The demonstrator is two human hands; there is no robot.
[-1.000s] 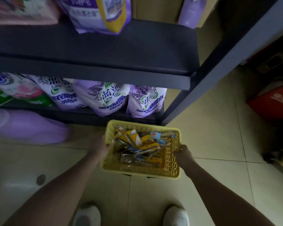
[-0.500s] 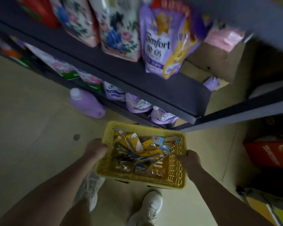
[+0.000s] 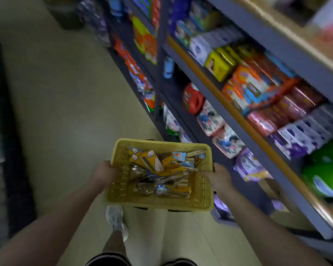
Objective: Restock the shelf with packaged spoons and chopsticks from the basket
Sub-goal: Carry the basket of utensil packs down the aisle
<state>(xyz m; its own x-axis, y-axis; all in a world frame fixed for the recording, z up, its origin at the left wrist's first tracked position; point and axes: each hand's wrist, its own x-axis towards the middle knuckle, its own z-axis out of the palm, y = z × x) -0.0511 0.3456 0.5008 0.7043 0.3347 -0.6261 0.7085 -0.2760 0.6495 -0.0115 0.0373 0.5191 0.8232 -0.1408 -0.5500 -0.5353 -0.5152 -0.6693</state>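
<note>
A yellow perforated plastic basket (image 3: pixel 119 181) is held in front of me at waist height. Inside lie several packaged spoons and chopsticks (image 3: pixel 161 169) in yellow, blue and clear wrappers. My left hand (image 3: pixel 104 172) grips the basket's left rim. My right hand (image 3: pixel 220 178) grips its right rim. A dark grey shelf unit (image 3: pixel 244 129) runs along my right side, its levels filled with colourful packs. The picture is blurred by motion.
The aisle floor (image 3: pixel 65 104) of pale tiles stretches ahead on the left. Another dark rack (image 3: pixel 12 169) borders the far left. A red jug (image 3: pixel 192 98) and green bottles (image 3: pixel 327 173) stand on the shelves. My shoe (image 3: pixel 115 219) shows below the basket.
The view has swung left along the aisle; the purple detergent pouches have passed to the lower right and new shelf bays with boxed goods appear. Both hands keep hold of the basket.
</note>
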